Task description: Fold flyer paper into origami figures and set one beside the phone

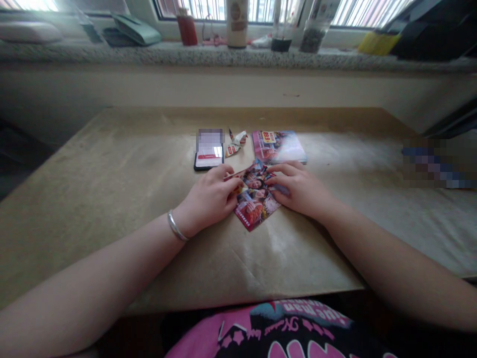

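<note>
A glossy printed sheet of paper (255, 204), creased into a diamond-like shape, lies on the table with one corner pointing toward me. Its print shows people and red areas. My left hand (214, 196) has its fingers bent over the paper's left edge and grips it there; a silver bangle is on that wrist. On the opposite side, my right hand (298, 189) holds the right edge, its fingers on the paper and slightly apart. Parts of both edges are hidden under the fingers. Just beyond stands a small folded paper bird (237, 142).
A phone (208, 151) with a lit screen lies behind my left hand. Beyond my right hand is a stack of printed sheets (279, 146). A blue item (439, 166), partly blurred, sits at the table's right. Bottles and a red container (187, 30) line the windowsill.
</note>
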Demonstrator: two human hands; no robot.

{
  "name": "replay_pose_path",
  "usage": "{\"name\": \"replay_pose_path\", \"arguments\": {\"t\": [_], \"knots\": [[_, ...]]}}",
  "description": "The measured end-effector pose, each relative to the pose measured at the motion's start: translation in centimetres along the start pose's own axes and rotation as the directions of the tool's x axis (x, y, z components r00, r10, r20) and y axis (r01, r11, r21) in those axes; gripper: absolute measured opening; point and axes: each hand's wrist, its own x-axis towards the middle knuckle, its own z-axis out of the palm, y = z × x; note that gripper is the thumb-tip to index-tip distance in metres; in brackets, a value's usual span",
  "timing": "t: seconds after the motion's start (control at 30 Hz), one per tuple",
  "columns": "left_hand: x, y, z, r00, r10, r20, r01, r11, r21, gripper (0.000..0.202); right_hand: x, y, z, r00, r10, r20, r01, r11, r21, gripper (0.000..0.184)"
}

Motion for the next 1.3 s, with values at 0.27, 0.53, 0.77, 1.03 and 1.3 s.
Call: {"name": "replay_pose_path", "arguments": {"t": [0.27, 0.53, 0.77, 1.03, 1.3], "knots": [[-0.5, 0.1, 0.3, 0.995, -0.073, -0.064, 0.082, 0.985, 0.153, 0.030, 0.4, 0.3, 0.5, 0.996, -0.016, 0.087, 0.010, 0.998, 0.068, 0.034], [0.0, 0.2, -0.2, 0.995, 0.090, -0.050, -0.076, 0.970, 0.232, 0.025, 0.5, 0.5, 0.9, 0.992, -0.031, 0.119, 0.013, 0.988, 0.157, 0.049], [0.2, -0.7, 0.7, 0.976, 0.206, 0.066, -0.210, 0.976, 0.063, 0.039, 0.5, 0.7, 1.2, 0.994, -0.063, 0.094, 0.038, 0.969, 0.244, 0.050], [-0.1, -0.6, 0.4, 0.935, 0.220, 0.278, -0.225, 0.974, -0.014, 0.062, 0.4, 1.1, 0.9, 0.989, -0.101, 0.109, 0.074, 0.971, 0.226, 0.044], [-0.1, -0.8, -0.2, 0.916, 0.204, 0.346, -0.209, 0.978, -0.023, 0.090, -0.2, 2.2, -0.4, 0.982, -0.104, 0.160, 0.069, 0.975, 0.214, 0.042]]}}
